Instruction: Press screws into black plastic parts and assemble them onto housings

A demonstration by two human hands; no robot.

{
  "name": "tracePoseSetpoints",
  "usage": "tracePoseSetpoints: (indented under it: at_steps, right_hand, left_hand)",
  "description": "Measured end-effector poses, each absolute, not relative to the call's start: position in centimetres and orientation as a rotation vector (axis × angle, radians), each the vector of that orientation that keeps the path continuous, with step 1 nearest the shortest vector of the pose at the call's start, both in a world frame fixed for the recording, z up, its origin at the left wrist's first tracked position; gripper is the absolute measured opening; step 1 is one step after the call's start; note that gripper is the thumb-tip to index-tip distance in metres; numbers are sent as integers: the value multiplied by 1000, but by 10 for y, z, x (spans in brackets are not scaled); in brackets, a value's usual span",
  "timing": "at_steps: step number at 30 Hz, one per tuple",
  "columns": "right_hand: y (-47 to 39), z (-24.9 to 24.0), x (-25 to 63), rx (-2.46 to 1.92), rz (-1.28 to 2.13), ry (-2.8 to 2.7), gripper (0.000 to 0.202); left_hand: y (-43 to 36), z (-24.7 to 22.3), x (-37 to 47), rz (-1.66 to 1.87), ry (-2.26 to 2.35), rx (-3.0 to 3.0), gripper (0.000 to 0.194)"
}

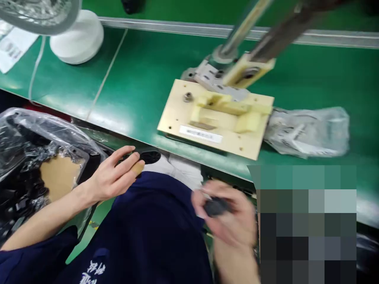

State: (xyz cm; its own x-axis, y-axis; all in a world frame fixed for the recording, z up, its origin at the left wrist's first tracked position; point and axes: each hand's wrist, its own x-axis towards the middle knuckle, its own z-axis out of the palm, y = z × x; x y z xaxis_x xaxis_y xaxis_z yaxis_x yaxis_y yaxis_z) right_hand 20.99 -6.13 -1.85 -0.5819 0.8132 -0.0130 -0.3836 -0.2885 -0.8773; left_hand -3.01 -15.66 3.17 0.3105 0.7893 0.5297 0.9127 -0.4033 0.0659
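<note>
Before the cream fixture (170,114), a black part (150,157), probably light, stiff, best edge-held, is gripped by the half-curled left hand (111,177); a dark piece (217,206), by the curled right hand (237,215).

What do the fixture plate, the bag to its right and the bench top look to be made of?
Fixture plate: probably plastic or resin board, smooth cream, with clean-cut holes.
Bag: thin clear plastic film, crinkled, its contents showing through.
Bench top: green and semi-glossy, likely a rubber or vinyl mat, judging by soft reflections and a pale seam-like line.
</note>
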Motion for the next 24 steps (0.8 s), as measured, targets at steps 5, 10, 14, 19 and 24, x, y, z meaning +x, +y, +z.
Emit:
tracePoseSetpoints:
  at_steps: [5, 10, 14, 19, 24]
  right_hand:
    - [-75, -27, 196, -467, 2127, -858, 21]
    - [-70, -34, 209, -483, 2122, -831, 21]
    - [-68, -37, 217, -431, 2103, -903, 22]
    - [-69, -41, 207, -833, 1568, -1186, 31]
    - [-81, -33, 199, -881, 1994, -894, 41]
  left_hand:
    - [-135, 40, 1, -670, -1229, -2478, 12]
    - [-130, 40, 15, -699, -1181, -2514, 8]
    - [-130, 35, 22, -725, -1182, -2553, 14]
    - [-124, 39, 20, -678, -1168, -2610, 14]
    - [-123, 29, 30, -886, -1161, -2508, 11]
